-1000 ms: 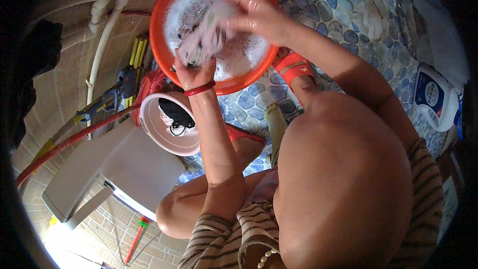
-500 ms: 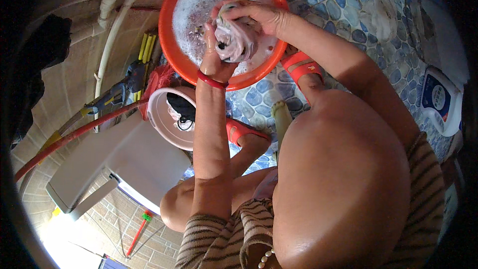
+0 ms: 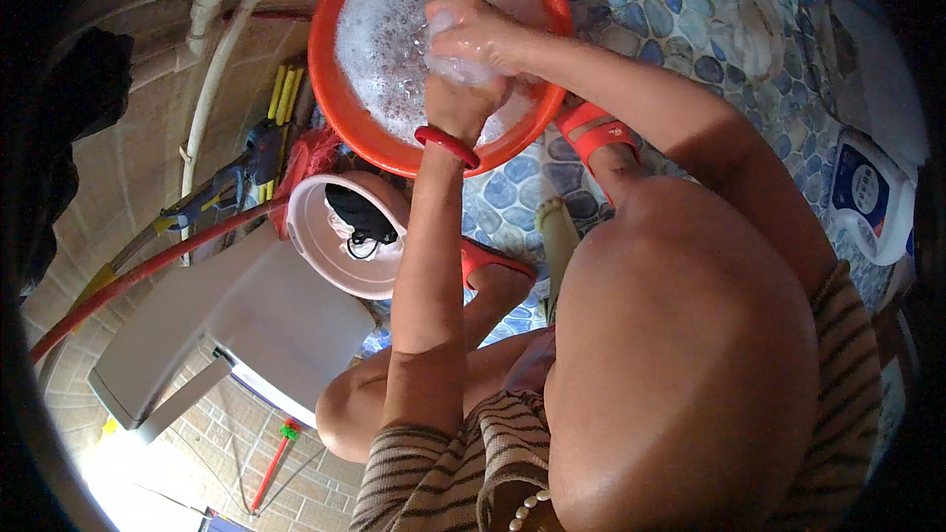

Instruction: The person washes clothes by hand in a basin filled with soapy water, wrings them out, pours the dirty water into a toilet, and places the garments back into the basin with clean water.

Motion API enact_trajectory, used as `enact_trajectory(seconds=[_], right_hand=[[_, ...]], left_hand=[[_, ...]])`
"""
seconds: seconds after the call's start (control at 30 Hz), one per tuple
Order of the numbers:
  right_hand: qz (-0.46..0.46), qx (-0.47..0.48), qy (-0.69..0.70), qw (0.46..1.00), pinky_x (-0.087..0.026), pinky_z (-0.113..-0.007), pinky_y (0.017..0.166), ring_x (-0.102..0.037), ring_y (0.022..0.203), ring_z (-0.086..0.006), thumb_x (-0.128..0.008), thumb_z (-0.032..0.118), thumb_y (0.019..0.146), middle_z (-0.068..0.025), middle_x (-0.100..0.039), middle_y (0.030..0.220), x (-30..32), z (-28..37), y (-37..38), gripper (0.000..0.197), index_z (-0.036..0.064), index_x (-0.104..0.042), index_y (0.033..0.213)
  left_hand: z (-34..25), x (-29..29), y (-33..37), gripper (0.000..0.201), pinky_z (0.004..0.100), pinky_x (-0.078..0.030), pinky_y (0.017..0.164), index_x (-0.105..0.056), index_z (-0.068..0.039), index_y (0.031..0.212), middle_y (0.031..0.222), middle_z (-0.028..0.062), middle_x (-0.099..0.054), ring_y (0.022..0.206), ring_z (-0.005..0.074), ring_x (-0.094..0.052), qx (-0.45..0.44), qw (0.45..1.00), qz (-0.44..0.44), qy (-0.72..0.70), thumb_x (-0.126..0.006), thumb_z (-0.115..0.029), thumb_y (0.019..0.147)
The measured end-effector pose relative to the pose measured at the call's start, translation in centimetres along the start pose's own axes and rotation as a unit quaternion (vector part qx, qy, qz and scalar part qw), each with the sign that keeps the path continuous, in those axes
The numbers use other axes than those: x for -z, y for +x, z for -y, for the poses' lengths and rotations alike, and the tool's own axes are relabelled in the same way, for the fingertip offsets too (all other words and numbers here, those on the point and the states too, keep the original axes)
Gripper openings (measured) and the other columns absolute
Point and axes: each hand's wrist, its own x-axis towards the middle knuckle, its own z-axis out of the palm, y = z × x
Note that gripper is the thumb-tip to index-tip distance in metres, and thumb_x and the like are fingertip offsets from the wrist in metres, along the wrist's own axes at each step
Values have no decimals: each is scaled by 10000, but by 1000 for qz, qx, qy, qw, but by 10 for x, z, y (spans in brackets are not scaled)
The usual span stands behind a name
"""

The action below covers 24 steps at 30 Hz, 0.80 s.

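Observation:
Foamy water fills an orange-red basin (image 3: 330,103) on the floor in front of me. Over it, my right hand (image 3: 475,34) is closed in a fist on a wet, pale pinkish cloth (image 3: 459,67), bunched up and coated in suds. Right below, my left hand (image 3: 465,106), with a red bangle at the wrist, grips the same cloth from the near side. The left fingers are largely hidden by cloth and foam. Both hands are close together, their knuckles near the suds.
A pale pink bucket (image 3: 305,261) holding dark and light clothes stands left of my forearm. Beyond it are a grey plastic bin (image 3: 246,310) and long-handled tools (image 3: 261,163) by the wall. A white jug (image 3: 872,197) with a blue label lies at the right on pebble-patterned floor.
The cloth, earlier held up as a visible bundle, is now lower and squeezed between my hands amid foam. My left hand has shifted right, and my right hand has closed into a fist.

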Motion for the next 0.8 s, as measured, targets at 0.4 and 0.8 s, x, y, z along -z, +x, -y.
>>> enact_trajectory(seconds=[0.4,0.8], right_hand=[[55,-56,117,990,-474,-305,706,-554,848,-148,-630,350,820,-57,-550,859,1,14,12,357,58,-517,992],[259,-74,431,861,-494,-365,811,-567,993,-296,-590,474,800,-215,-510,1211,33,85,-19,662,26,-403,1250]], left_hand=[[-12,10,-26,444,350,-521,744,-515,-46,1101,942,73,-598,864,215,-601,190,850,53,-489,-705,-147,712],[-43,-1,-30,595,331,-479,619,-382,-69,1260,1137,219,-461,886,313,-481,103,554,188,-805,-639,-307,779]])
